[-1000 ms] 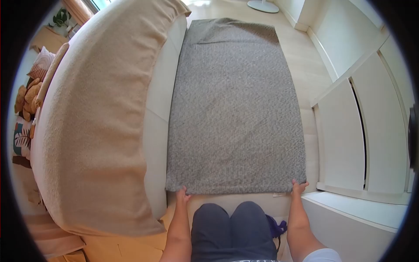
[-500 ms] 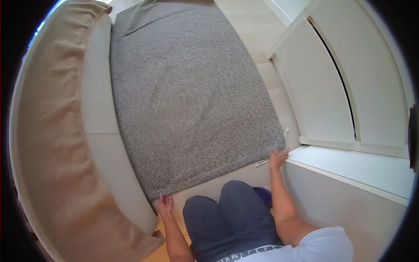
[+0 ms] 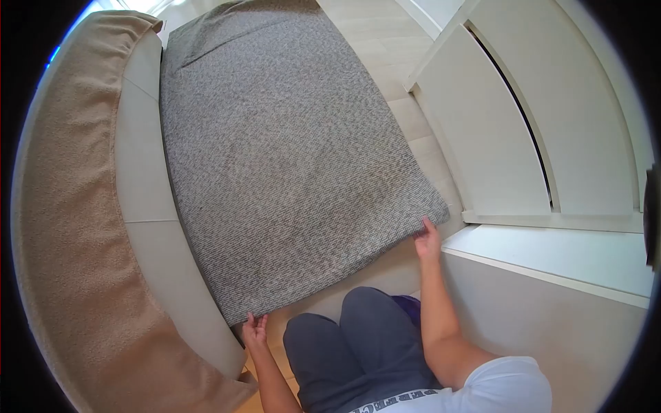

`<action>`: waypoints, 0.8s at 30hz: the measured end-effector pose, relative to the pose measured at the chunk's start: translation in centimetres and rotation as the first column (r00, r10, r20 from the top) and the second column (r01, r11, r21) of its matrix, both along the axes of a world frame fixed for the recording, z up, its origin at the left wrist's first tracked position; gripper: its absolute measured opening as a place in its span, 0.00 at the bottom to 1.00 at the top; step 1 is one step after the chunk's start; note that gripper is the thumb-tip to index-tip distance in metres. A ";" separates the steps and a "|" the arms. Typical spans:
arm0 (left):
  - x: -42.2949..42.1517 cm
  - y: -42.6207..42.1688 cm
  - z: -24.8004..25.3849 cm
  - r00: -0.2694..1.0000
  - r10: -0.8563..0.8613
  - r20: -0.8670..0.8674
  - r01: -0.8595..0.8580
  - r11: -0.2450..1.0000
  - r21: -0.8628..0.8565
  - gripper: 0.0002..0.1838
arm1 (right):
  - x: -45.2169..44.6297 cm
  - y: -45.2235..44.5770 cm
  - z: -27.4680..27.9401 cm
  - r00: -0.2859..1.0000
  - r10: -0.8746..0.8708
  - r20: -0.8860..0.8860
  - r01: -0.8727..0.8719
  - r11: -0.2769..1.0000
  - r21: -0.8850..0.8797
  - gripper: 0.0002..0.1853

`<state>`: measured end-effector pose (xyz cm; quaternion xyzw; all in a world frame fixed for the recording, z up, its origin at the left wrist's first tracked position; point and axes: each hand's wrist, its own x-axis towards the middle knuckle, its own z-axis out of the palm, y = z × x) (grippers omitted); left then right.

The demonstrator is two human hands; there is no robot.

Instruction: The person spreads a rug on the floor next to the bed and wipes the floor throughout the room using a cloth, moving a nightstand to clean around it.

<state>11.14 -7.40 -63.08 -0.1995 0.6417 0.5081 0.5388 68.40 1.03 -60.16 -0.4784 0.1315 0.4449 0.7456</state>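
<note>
A grey woven rug with a fine fleck pattern lies stretched out ahead of me. At its near left corner, my left hand pinches the edge, some fingers loosely curled. My right hand grips the near edge close to the right corner, thumb on top and the other fingers hidden below. Between the two hands the near edge looks slightly raised off the floor. Toward the far end a crease crosses the rug.
Along the left runs a pale sofa draped with a tan cover, right beside the rug. White cabinet doors and a low white ledge stand on the right. Pale floor tiles show past the rug's right side.
The rug's near edge has lifted a little, and its right corner now covers the white strips seen there before. My right hand has shifted slightly left and up with the edge.
</note>
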 end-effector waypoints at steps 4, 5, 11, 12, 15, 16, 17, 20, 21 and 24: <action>0.9 -0.3 -0.5 0.998 -0.006 -0.058 0.006 1.000 0.003 0.14 | -0.5 -1.0 -1.5 0.994 -0.097 0.057 0.098 0.995 -0.007 0.27; 1.0 0.0 -0.4 0.998 0.002 -0.064 0.000 1.000 0.021 0.14 | -0.6 -1.3 -2.7 0.981 -0.075 0.180 0.114 0.969 -0.220 0.25; 2.6 2.3 1.4 0.915 -0.251 -0.315 0.184 0.956 -0.227 0.08 | 0.2 -2.3 -6.4 0.793 0.246 0.557 0.325 0.603 -0.728 0.25; 2.9 2.2 1.8 0.880 -0.293 -0.373 0.216 0.948 -0.235 0.07 | 0.0 -2.5 -5.8 0.760 0.358 0.542 0.320 0.521 -0.792 0.26; 2.4 1.7 1.3 0.851 -0.348 -0.392 0.272 0.932 -0.238 0.07 | 1.6 -4.4 -9.6 0.627 0.567 0.535 0.382 0.375 -0.845 0.26; 2.5 1.6 1.2 0.819 -0.375 -0.435 0.274 0.920 -0.279 0.10 | 1.6 -4.1 -9.5 0.556 0.663 0.501 0.400 0.315 -0.861 0.26; 2.3 1.7 1.3 0.823 -0.350 -0.446 0.248 0.930 -0.273 0.10 | 0.9 -2.9 -6.7 0.627 0.678 0.385 0.278 0.266 -0.923 0.25; 0.1 1.3 -0.6 -0.035 -0.969 -0.244 0.464 0.201 -0.863 0.23 | 1.5 -1.9 0.2 0.497 0.858 -0.130 -0.205 -0.029 -0.978 0.26; 1.0 4.2 1.7 -0.086 -0.985 -0.151 0.506 0.087 -0.858 0.24 | 0.6 -0.4 3.0 0.353 0.889 -0.290 -0.250 -0.209 -0.945 0.27; 5.3 15.2 9.7 -0.284 -0.944 -0.167 0.549 -0.017 -0.836 0.24 | -1.4 3.8 3.8 -0.056 0.971 -0.234 0.054 -0.231 -0.971 0.27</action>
